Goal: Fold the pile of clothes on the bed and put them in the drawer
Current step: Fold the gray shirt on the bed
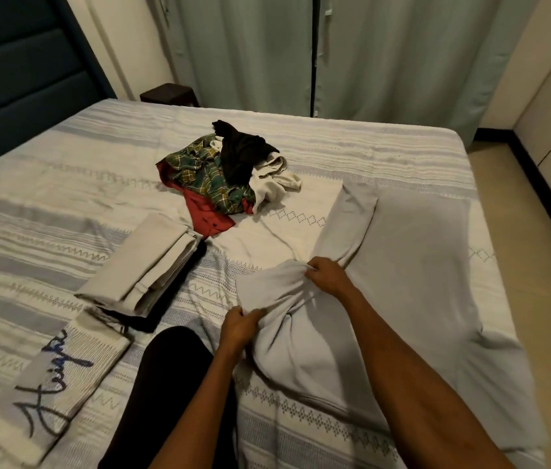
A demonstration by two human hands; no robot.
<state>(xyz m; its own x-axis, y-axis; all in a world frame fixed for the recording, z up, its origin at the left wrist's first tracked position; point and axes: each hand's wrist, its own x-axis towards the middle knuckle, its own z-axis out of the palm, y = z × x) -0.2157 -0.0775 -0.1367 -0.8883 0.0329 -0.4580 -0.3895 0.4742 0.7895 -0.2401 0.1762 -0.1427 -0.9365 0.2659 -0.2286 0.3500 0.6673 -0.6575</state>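
Both hands, left (238, 328) and right (330, 274), grip bunched grey garment (413, 265) on striped bed (64, 184) before green curtains (385, 52).

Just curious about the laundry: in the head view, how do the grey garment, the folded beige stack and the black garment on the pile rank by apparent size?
Largest to smallest:
1. grey garment
2. folded beige stack
3. black garment, though it lies farther away, so its true size is unsure.
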